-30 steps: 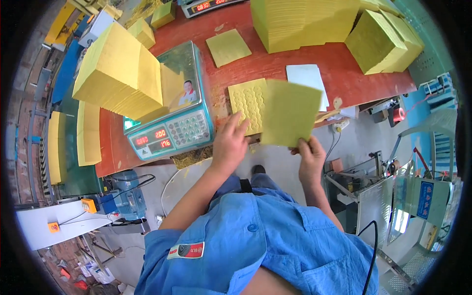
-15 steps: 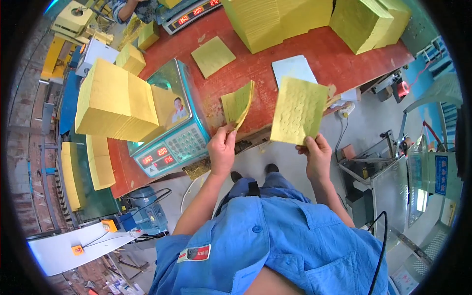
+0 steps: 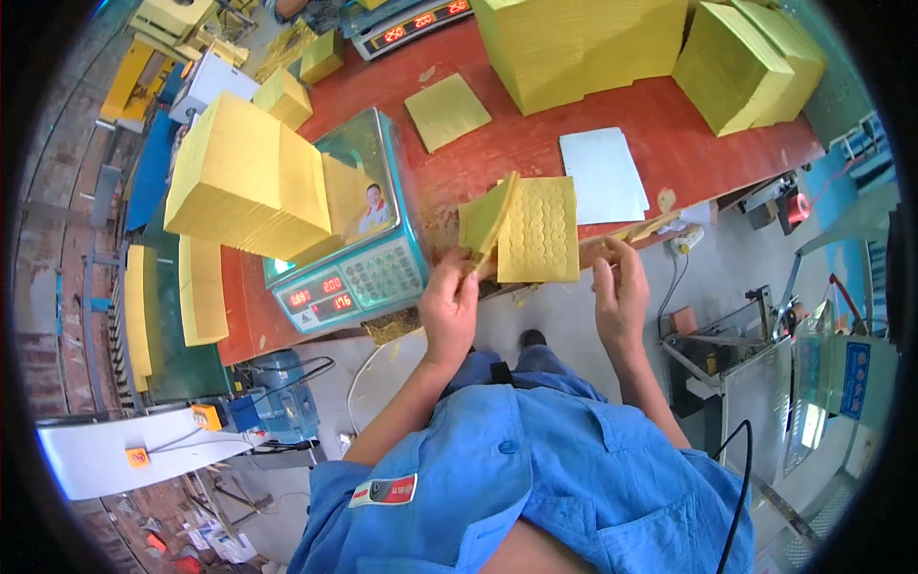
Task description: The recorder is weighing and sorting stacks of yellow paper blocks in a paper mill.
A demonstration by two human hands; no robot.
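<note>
My left hand (image 3: 449,301) is closed on a thin stack of yellow paper sheets (image 3: 486,222), held upright and slightly fanned at the table's near edge. Against the right side of that stack stands a single yellow paper sheet (image 3: 545,230) marked with rows of scalloped, ring-like cuts. Whether my left fingers grip this sheet too, I cannot tell. To its right, apart from it, my right hand (image 3: 620,292) hangs with loosely curled fingers, thumb and forefinger parted and nothing visible between them. A teal digital scale (image 3: 378,273) carrying a tall yellow paper stack (image 3: 244,177) stands left of my hands.
On the red table (image 3: 535,143) lie a flat yellow sheet (image 3: 448,113) and white sheets (image 3: 602,177). Tall yellow paper blocks (image 3: 574,48) line its far side, beside a second scale (image 3: 411,29). A metal frame machine (image 3: 736,359) stands at right.
The patterned sheet has moved left from my right hand to the stack in my left. My right hand has let go of it. The view has shifted slightly.
</note>
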